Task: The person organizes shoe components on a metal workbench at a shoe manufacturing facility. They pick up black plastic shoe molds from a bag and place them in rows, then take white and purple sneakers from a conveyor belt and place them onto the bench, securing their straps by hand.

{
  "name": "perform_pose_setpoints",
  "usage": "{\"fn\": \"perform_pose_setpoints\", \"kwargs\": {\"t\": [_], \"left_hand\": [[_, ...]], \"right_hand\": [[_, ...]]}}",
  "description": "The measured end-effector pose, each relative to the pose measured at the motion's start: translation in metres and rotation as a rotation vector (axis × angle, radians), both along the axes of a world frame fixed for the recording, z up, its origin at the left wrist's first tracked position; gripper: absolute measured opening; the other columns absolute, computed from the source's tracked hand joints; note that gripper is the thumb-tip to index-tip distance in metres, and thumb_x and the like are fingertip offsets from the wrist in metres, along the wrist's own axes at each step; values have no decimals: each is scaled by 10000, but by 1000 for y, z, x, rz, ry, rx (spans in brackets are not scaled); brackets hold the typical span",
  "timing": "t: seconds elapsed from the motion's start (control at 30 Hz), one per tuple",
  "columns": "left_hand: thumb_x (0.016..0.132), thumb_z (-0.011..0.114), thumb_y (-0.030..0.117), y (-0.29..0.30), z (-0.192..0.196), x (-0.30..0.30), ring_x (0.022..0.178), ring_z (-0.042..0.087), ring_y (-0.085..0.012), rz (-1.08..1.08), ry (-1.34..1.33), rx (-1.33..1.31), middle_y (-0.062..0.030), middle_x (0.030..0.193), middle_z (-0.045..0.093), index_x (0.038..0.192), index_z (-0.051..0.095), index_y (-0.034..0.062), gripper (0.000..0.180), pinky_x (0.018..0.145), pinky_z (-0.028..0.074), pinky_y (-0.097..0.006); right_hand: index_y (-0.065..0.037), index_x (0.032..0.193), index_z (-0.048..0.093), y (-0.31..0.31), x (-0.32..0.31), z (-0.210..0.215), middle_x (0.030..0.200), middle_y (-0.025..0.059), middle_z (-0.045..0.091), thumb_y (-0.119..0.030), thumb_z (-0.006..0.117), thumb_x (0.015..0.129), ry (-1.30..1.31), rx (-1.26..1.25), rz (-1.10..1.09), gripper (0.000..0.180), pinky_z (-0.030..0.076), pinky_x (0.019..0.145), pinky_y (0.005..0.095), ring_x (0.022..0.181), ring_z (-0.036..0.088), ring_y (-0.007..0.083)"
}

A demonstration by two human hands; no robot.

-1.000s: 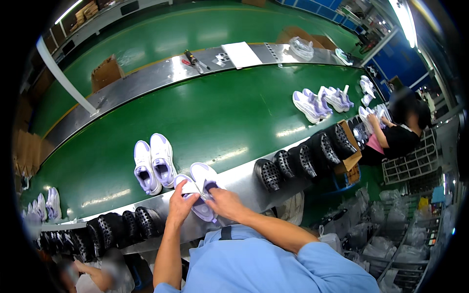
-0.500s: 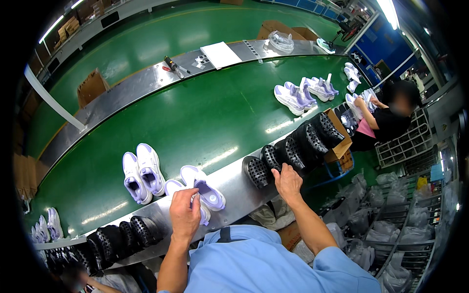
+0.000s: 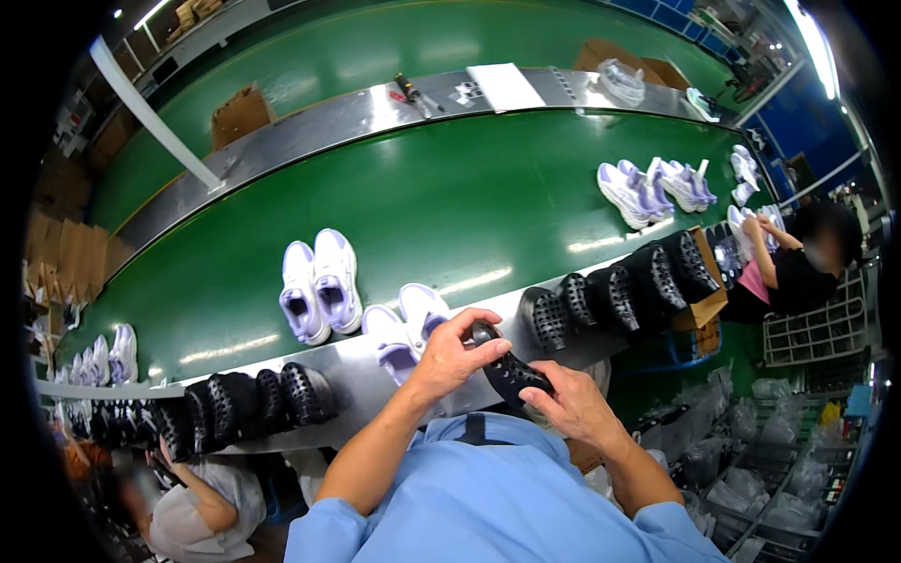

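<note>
A black perforated plastic shoe tree (image 3: 514, 377) is held in front of my chest between both hands. My left hand (image 3: 452, 358) grips its upper rounded end with thumb and fingers, while my right hand (image 3: 577, 405) has its fingers closed round the lower end. Just beyond my left hand, a white and lavender pair of sneakers (image 3: 385, 328) stands on the metal edge, partly hidden by that hand. Right of my hands, several more black shoe trees (image 3: 544, 317) are lined up along the edge.
Another sneaker pair (image 3: 319, 286) sits on the green belt (image 3: 450, 197), with more sneakers (image 3: 648, 192) at far right. A second row of shoe trees (image 3: 305, 394) lies left. Co-workers sit at right (image 3: 817, 249) and lower left (image 3: 211, 502). A cardboard box (image 3: 709, 305) stands by the right row.
My left hand has left the sneakers and moved to the shoe tree. My right hand has come back from the right row toward my chest with it. The view has shifted left.
</note>
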State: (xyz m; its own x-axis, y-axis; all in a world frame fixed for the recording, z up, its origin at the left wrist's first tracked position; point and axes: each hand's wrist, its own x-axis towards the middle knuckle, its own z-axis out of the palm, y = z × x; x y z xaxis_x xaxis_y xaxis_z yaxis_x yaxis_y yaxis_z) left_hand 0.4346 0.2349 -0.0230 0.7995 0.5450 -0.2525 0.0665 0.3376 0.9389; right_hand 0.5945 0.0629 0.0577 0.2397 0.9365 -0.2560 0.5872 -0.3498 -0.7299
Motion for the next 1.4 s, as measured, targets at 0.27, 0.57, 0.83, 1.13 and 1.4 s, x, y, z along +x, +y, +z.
{"fn": "perform_pose_setpoints", "kwargs": {"t": [0.27, 0.57, 0.83, 1.13, 1.4], "left_hand": [[850, 803, 266, 46, -44, -39, 946, 691, -450, 266, 534, 1184, -269, 1024, 721, 1219, 653, -67, 519, 890, 557, -497], [853, 611, 94, 63, -103, 10, 939, 652, -505, -167, 461, 887, -320, 965, 675, 891, 661, -49, 156, 845, 518, -547], [753, 847, 180, 30, -118, -21, 1183, 655, -439, 173, 438, 700, -279, 1109, 722, 1604, 322, 68, 1006, 1029, 515, -473], [771, 849, 218, 3, -135, 11, 960, 721, -480, 311, 902, 483, -296, 964, 738, 1459, 405, -96, 877, 861, 569, -523], [863, 796, 285, -35, -94, -32, 1031, 689, -456, 305, 705, 753, -306, 1094, 702, 1347, 538, -67, 651, 836, 543, -526]], "right_hand": [[47, 931, 712, 37, -10, -61, 756, 278, 669, -374, 701, 943, 5, -190, 64, 422, 528, 707, 501, 780, 680, 477], [42, 991, 659, 109, -43, -156, 848, 264, 733, -279, 694, 920, -524, -103, 199, 330, 576, 748, 534, 817, 732, 455], [68, 1367, 532, 71, -24, -176, 1195, 310, 647, -173, 756, 874, -312, 109, -41, 593, 498, 959, 525, 1127, 647, 436], [33, 983, 586, 112, -20, -217, 906, 258, 704, -256, 794, 870, -337, 11, -50, 373, 548, 767, 550, 869, 694, 475], [3, 1060, 592, 117, -18, -230, 1018, 236, 689, -269, 778, 880, -408, -87, -59, 375, 575, 803, 518, 925, 710, 431]]}}
